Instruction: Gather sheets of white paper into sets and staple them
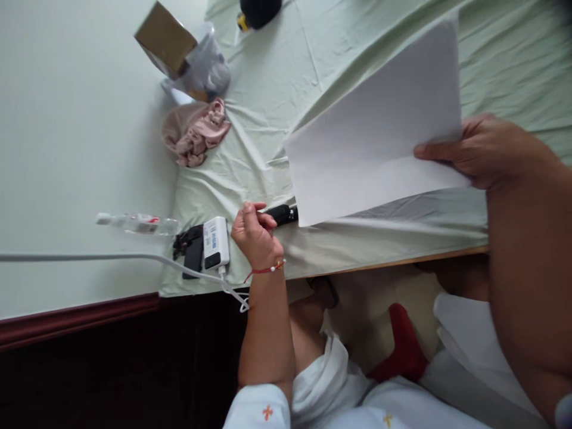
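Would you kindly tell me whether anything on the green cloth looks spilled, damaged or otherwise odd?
Nothing looks spilled or damaged. Only mild untidiness shows: the pink cloth lies bunched near the wall, and the green cloth beneath it is creased. The white paper in the right hand shows no tear.

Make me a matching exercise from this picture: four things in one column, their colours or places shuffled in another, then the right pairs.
Things:
1. paper
2. crumpled cloth
3. bottle
4. bracelet

Colours or places:
A. transparent
B. mostly red
C. in the right hand
D. pink

Pairs: 1-C, 2-D, 3-A, 4-B
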The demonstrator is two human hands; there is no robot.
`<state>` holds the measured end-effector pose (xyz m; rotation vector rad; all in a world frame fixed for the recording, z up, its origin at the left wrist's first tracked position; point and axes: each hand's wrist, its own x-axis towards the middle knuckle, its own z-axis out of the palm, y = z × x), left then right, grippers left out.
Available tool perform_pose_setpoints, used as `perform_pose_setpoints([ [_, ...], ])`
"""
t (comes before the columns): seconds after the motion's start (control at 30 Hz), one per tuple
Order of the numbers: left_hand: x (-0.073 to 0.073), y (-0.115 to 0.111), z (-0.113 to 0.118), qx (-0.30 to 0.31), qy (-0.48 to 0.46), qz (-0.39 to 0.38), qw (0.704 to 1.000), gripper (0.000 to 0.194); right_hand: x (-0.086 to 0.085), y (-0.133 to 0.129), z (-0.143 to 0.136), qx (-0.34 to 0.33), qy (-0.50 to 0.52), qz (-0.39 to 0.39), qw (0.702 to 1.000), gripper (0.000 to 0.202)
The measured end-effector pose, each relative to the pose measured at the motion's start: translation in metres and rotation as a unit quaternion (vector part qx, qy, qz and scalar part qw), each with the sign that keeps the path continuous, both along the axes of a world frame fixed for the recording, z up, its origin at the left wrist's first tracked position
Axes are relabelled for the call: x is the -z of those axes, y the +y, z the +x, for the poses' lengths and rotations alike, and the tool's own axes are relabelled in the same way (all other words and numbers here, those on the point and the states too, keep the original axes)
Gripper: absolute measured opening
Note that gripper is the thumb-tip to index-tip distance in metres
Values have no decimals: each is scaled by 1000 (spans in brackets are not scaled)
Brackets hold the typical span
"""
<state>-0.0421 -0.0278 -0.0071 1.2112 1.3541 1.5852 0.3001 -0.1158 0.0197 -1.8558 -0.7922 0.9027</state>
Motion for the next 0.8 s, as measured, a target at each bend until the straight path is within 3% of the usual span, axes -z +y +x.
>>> perform_pose_setpoints([
  [0.1, 3, 3, -3, -39, 42, 28, 998, 33, -12, 1, -12, 40, 10, -88, 995, 9],
  [0.27, 9, 8, -8, -74, 183, 101, 975, 24, -13, 4, -21, 25, 42, -71, 996, 6],
  [0.4, 21, 16, -16, -24, 267, 73, 961, 33, -8, 7, -23, 19, 68, -48, 996, 5],
  [0.57, 33, 23, -24, 43, 349, 1, 936, 24, -6, 11, -27, 13, 85, -38, 996, 7],
  [0.8, 24, 18, -25, 99, 412, -45, 905, 26, -4, 14, -30, -4, 60, -47, 997, 9],
])
